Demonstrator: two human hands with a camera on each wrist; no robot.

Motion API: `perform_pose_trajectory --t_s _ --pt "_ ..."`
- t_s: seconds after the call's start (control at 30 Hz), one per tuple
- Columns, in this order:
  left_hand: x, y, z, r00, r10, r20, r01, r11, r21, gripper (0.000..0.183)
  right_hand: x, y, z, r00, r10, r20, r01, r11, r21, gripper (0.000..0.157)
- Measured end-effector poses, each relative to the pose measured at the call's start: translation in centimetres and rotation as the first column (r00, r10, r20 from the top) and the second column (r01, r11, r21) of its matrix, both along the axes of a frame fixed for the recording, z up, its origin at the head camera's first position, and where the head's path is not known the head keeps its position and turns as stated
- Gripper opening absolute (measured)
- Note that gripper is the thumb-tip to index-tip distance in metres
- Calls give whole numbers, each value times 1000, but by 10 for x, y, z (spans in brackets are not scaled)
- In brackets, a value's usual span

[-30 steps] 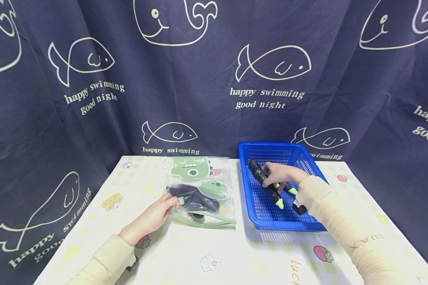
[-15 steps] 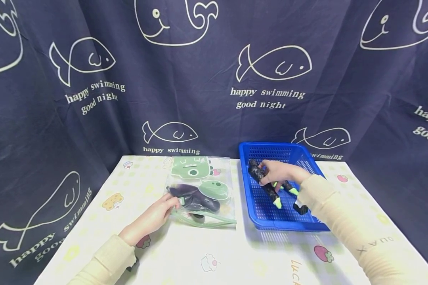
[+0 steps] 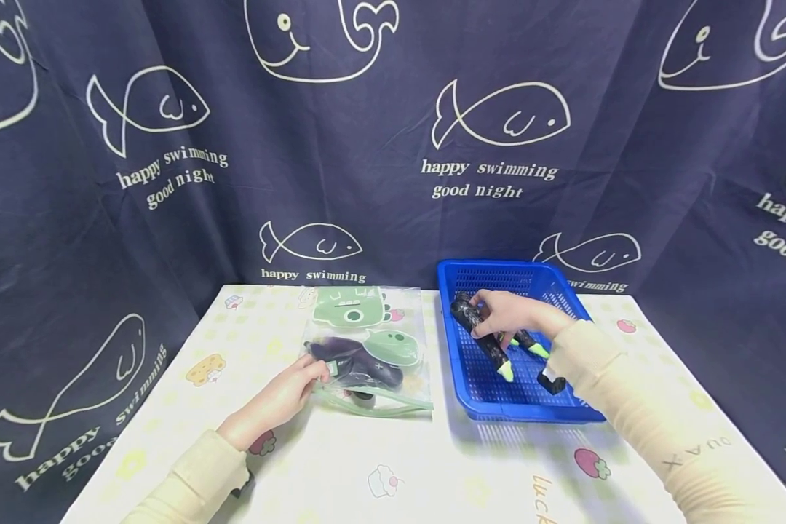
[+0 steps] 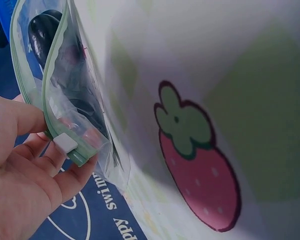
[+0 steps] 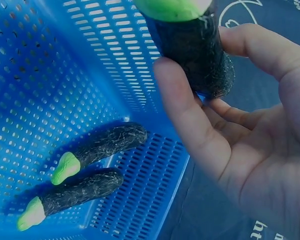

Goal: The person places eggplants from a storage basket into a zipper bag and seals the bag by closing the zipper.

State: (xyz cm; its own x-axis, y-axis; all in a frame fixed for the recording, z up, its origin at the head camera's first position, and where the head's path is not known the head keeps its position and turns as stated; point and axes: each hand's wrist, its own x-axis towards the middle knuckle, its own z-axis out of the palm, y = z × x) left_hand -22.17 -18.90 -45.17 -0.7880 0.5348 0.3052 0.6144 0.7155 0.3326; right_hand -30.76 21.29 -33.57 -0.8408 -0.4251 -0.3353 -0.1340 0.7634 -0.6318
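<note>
My left hand (image 3: 301, 386) pinches the near left corner of a clear zip bag (image 3: 393, 411) with green cartoon patterns, beside its white slider (image 4: 65, 143). The bag lies flat with its mouth parted, and dark purple eggplants (image 3: 373, 371) show inside. Over the blue basket (image 3: 530, 415), my right hand (image 3: 511, 314) grips a long, near-black eggplant (image 5: 185, 47) with a light green stem end, thumb on one side and fingers on the other. Two similar dark eggplants (image 5: 110, 145) with green ends lie side by side on the basket floor in the right wrist view.
The table (image 3: 340, 473) has a white cloth printed with strawberries and cakes. Basket and bag stand side by side with a narrow gap between them. Behind them hangs a dark blue curtain (image 3: 393, 182) with white fish drawings.
My right hand has shifted slightly left within the basket, with the held eggplant moving along and its green end swinging left. The left hand and the bag have stayed in place.
</note>
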Motion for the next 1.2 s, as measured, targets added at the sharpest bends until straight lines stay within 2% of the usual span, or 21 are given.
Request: perform_pose_trajectory --t_s 0.47,1.2 --pt "0 0 1 1000 1 -9 -1 1000 4 26 12 -14 7 998 59 -32 -58 998 31 65" --pt "-2 -1 -1 1000 -2 -10 2 1000 1 27 25 -27 7 995 61 -73 -63 998 -20 65"
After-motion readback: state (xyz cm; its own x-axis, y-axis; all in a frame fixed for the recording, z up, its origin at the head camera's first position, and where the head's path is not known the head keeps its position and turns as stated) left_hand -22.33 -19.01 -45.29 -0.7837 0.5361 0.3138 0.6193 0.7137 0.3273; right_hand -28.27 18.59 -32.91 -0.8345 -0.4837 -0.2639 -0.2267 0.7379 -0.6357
